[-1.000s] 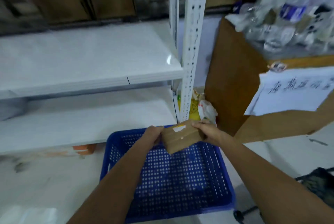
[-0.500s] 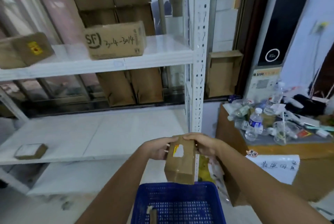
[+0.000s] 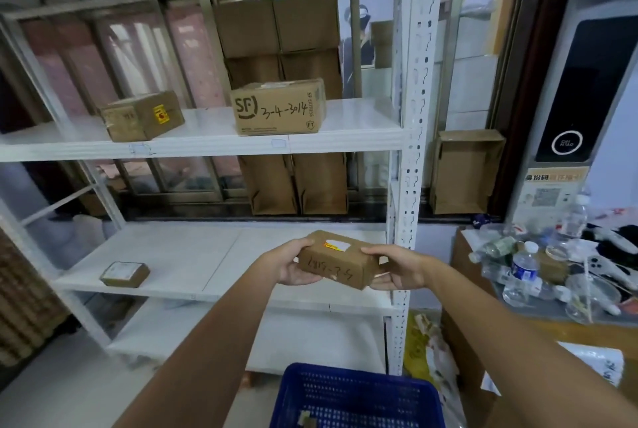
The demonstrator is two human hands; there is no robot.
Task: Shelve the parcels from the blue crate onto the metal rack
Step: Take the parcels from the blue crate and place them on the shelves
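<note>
Hands, left hand [image 3: 291,263] and right hand [image 3: 397,267], clasp the small parcel [image 3: 336,258] by its ends, level above the blue crate [image 3: 355,396], probably to slide it flat onto the metal rack [image 3: 409,137].

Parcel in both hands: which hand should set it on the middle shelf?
Left, probably. The left hand holds the parcel on the side facing the shelf's bare space; the right hand sits by the rack post.
</note>
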